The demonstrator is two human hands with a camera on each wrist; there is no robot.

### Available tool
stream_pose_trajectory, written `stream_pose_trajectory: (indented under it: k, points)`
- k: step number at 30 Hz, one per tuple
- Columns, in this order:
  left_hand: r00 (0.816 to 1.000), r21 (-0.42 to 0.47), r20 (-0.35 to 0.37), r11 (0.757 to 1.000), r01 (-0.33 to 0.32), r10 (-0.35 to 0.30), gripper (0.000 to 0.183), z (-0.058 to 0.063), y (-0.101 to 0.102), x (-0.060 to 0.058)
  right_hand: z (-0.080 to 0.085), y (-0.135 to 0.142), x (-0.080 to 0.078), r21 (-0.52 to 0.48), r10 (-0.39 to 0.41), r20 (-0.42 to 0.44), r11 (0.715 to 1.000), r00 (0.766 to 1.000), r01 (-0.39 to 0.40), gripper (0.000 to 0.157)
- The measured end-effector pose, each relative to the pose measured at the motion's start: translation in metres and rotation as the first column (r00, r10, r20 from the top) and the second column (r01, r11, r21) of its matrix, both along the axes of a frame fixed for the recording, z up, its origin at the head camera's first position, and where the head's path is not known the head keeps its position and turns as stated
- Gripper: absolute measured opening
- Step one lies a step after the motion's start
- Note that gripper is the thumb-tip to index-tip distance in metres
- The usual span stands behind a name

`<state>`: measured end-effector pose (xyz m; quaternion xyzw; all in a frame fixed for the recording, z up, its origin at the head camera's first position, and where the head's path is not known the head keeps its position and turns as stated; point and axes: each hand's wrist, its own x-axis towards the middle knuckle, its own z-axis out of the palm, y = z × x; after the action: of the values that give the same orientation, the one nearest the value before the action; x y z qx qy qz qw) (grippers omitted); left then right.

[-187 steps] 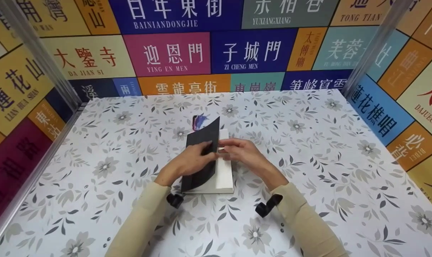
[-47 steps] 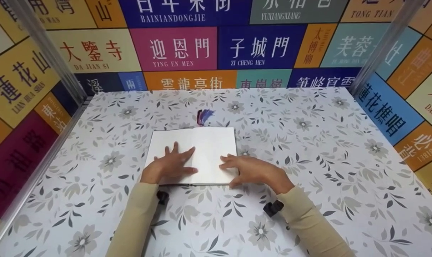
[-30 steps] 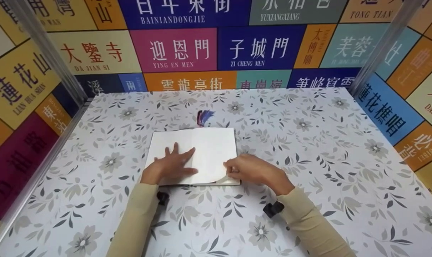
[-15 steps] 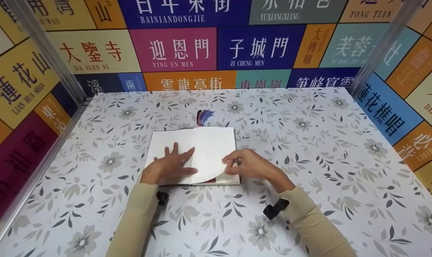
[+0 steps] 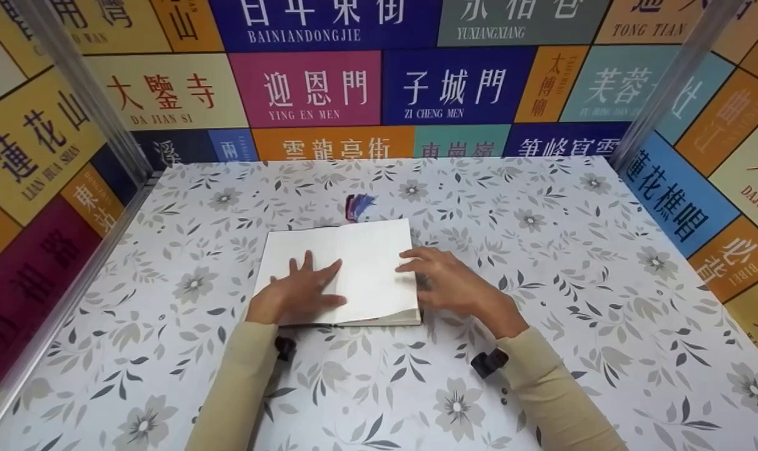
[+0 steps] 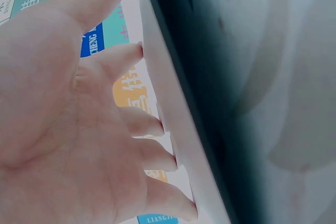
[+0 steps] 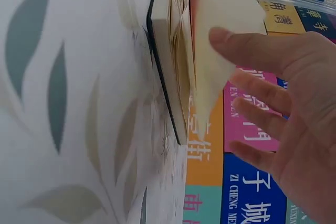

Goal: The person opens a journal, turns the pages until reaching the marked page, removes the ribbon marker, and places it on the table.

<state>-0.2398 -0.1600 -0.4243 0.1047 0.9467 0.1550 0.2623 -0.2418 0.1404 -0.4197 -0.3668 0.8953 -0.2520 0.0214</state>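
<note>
An open book [image 5: 369,263] with blank white pages lies on the table. My left hand [image 5: 294,289] rests on its left page with the fingers spread; in the left wrist view, the fingertips meet the page. At the book's right edge is my right hand [image 5: 455,283], its fingers loosely bent and apart. In the right wrist view, the thumb lies against or very near a lifted leaf [image 7: 212,66], while the other fingers stand away from it. Beneath that leaf a thin reddish strip shows, and the page block [image 7: 173,61] sits in a dark cover.
A small blue-purple piece with a dark red edge [image 5: 358,207] lies just behind the book. The tabletop [image 5: 542,263] has a floral print. Panels with coloured signs [image 5: 304,88] enclose the back and sides. Each wrist wears a black device [image 5: 490,362].
Over the last second, my right hand pinched and raised the right page's lower corner, then let it go and shifted slightly right. Earlier, a black cover was being turned. My left hand stays put.
</note>
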Motion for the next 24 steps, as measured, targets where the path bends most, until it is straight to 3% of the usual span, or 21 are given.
stream_pose_trajectory:
  k: [3,6,10,13,16,21,24]
  points:
    - [1.000,0.001,0.004,1.000,0.002,-0.002,0.081,0.000,0.000,0.000,-0.004,-0.001,-0.003,-0.104,-0.056,0.140,0.992,0.989,0.071,0.064]
    - [1.000,-0.001,0.004,1.000,0.003,-0.003,0.081,0.000,0.000,0.000,-0.010,-0.003,-0.006,-0.264,-0.082,0.340,0.948,0.937,0.179,0.077]
    - [1.000,-0.008,-0.002,1.000,0.000,0.000,0.080,0.000,-0.001,0.000,-0.016,-0.007,-0.010,-0.452,-0.073,0.560,0.807,0.825,0.379,0.081]
    - [1.000,0.001,-0.003,1.000,-0.003,0.003,0.080,0.002,-0.001,0.001,-0.020,-0.012,-0.013,-0.534,-0.060,0.625,0.694,0.778,0.482,0.080]
    - [1.000,0.023,0.001,1.000,-0.006,0.006,0.081,0.003,-0.002,0.002,-0.022,-0.019,-0.014,-0.563,-0.044,0.682,0.606,0.730,0.562,0.076]
    - [1.000,0.075,0.013,0.997,0.004,-0.005,0.081,0.003,-0.009,0.003,-0.022,-0.026,-0.012,-0.555,0.059,0.789,0.495,0.611,0.669,0.062]
    - [1.000,0.099,0.016,0.995,0.025,-0.027,0.082,0.002,-0.017,0.004,-0.021,-0.027,-0.011,-0.547,0.102,0.812,0.477,0.575,0.688,0.058]
